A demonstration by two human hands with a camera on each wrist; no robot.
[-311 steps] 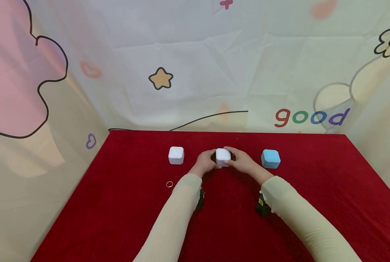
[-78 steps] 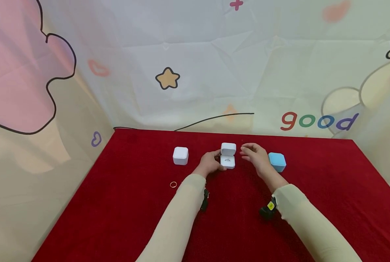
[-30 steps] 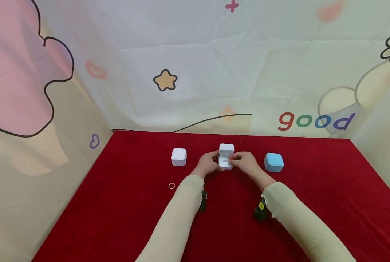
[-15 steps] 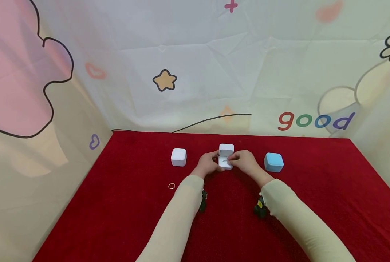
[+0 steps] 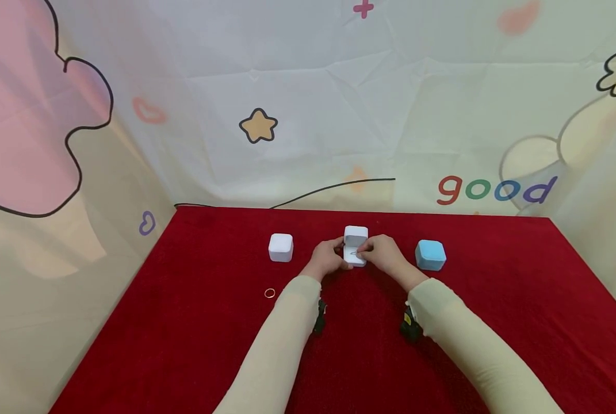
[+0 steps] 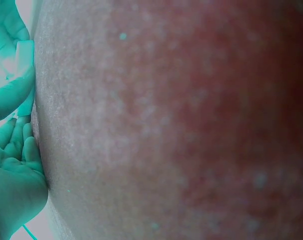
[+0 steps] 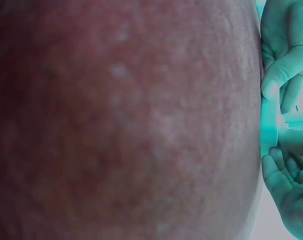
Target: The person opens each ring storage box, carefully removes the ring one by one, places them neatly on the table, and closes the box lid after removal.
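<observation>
Open white rounded square box (image 5: pixel 351 247), lid tilted back, on red plush-looking cloth (image 5: pixel 359 374); left side held in left hand (image 5: pixel 325 257). Inside the box, silver-coloured ring (image 5: pixel 353 253), with thumb and fingertip of right hand (image 5: pixel 384 254) nearly together at its band; pinch or mere touch indistinguishable. Box presumably light and stiff, best steadied by the base walls; ring likely hard, slippery, easily dropped, best taken by the upper band. Left of the open box, closed white cube-shaped box (image 5: pixel 280 248) and, nearer the wearer, thin gold-coloured ring (image 5: pixel 270 288); right of it, closed pale-blue cube-shaped box (image 5: pixel 430 255). Behind it, cloth's far edge near; in front, widest open cloth.
</observation>
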